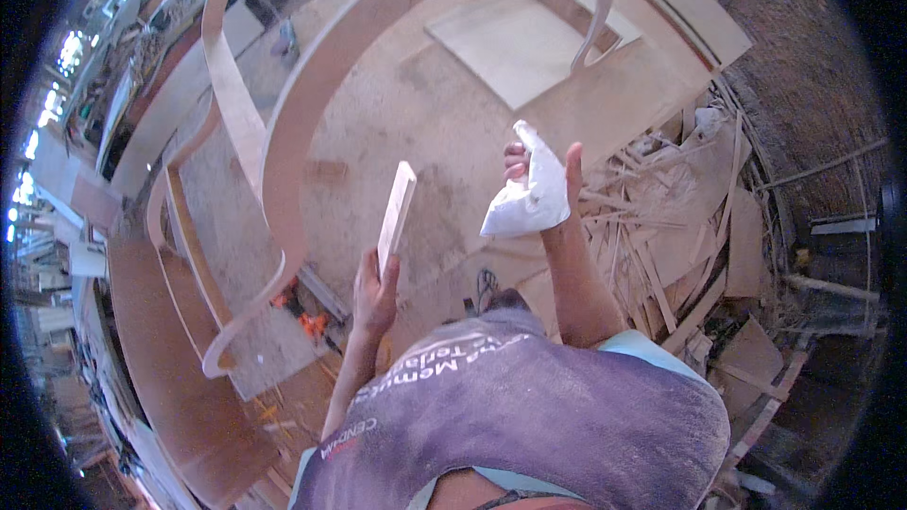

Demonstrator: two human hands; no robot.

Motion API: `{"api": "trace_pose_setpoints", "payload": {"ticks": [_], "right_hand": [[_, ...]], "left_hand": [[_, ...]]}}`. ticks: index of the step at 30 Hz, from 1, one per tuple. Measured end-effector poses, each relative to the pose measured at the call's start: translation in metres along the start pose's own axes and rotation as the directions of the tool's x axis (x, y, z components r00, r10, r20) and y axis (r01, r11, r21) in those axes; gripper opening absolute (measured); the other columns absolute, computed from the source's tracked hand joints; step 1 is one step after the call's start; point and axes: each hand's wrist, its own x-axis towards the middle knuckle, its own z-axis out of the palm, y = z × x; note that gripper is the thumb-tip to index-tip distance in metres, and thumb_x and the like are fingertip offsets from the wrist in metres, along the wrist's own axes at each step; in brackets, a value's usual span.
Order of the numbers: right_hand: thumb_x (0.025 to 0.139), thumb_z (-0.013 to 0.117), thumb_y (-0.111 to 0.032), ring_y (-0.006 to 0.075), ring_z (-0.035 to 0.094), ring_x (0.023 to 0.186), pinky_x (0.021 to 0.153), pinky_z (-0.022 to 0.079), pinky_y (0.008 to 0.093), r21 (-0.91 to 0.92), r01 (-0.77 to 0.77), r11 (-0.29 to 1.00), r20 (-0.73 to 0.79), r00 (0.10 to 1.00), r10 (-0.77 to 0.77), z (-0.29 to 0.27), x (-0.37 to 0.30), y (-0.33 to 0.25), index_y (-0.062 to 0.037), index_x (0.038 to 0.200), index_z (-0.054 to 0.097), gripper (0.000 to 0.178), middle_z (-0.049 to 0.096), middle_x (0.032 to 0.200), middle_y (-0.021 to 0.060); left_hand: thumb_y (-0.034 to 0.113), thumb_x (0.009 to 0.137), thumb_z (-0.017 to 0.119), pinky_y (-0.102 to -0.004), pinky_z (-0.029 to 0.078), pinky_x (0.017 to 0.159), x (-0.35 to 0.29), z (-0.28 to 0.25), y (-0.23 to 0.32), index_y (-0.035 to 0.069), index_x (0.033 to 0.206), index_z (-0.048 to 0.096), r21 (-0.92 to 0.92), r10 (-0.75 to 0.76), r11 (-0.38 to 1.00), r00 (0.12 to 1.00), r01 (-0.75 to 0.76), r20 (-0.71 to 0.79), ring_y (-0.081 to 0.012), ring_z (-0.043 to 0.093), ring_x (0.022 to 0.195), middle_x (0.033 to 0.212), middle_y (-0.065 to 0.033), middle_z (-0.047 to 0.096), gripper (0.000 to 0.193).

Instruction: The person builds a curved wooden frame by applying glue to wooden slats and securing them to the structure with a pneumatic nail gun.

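Upright in my left hand (376, 295) is a short, flat strip of pale wood (398, 206), its lower end gripped between thumb and fingers. My right hand (573, 176) is closed around a soft white plastic bag (535, 200) with a narrow tip pointing up. The bag covers the palm; some curled fingertips and the thumb show at its sides. What is inside the bag cannot be seen. Both hands are raised in front of my body, apart from each other. A large curved wooden frame (304, 104) stands beyond them, to the left.
Under the frame lies a broad dusty board (364, 132), with a pale panel (510, 57) at the far side. Wood offcuts (652, 236) are heaped at the right. An orange tool (313, 323) lies low at the left, near a brown curved sheet (165, 340).
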Motion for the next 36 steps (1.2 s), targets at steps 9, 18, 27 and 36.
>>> {"api": "trace_pose_setpoints", "payload": {"ticks": [9,18,27,36], "right_hand": [[0.076,0.079,-0.021,0.0124,0.046,0.082,0.071,0.046,0.0260,-0.317,-0.416,0.852,-0.058,0.906,0.420,0.025,-0.009,0.047,-0.0123,0.131,0.046,0.065,0.046,0.102,0.0081],[0.070,0.078,-0.018,0.0139,0.064,0.068,0.055,0.054,0.0240,-0.548,-0.723,0.421,-0.360,0.658,0.662,0.071,-0.003,0.102,-0.0066,0.122,0.046,0.062,0.060,0.092,0.0093],[0.070,0.078,-0.014,0.0131,0.066,0.070,0.057,0.054,0.0235,-0.557,-0.792,0.251,-0.439,0.537,0.720,0.083,0.000,0.144,-0.0051,0.116,0.049,0.055,0.064,0.094,0.0090],[0.069,0.076,-0.010,0.0145,0.066,0.071,0.059,0.055,0.0251,-0.569,-0.798,0.199,-0.483,0.520,0.704,0.091,0.001,0.155,-0.0046,0.114,0.049,0.052,0.065,0.095,0.0097]], "left_hand": [[0.042,0.094,0.063,-0.0435,0.046,0.089,-0.014,-0.049,-0.010,0.001,0.119,0.057,0.129,0.184,0.975,0.983,-0.183,0.011,-0.0373,0.061,0.102,0.105,-0.0204,0.061,0.049],[0.045,0.085,0.073,-0.0444,0.046,0.083,-0.068,-0.096,-0.053,-0.002,0.121,0.058,0.218,0.278,0.942,0.956,-0.254,-0.089,-0.0383,0.059,0.096,0.101,-0.0182,0.059,0.061],[0.042,0.081,0.076,-0.0449,0.046,0.081,-0.095,-0.121,-0.061,-0.005,0.122,0.059,0.263,0.342,0.917,0.931,-0.301,-0.125,-0.0374,0.057,0.092,0.099,-0.0191,0.056,0.065],[0.041,0.078,0.079,-0.0448,0.046,0.084,-0.105,-0.122,-0.080,-0.004,0.121,0.058,0.253,0.324,0.925,0.936,-0.283,-0.139,-0.0383,0.057,0.095,0.102,-0.0193,0.055,0.065]]}}
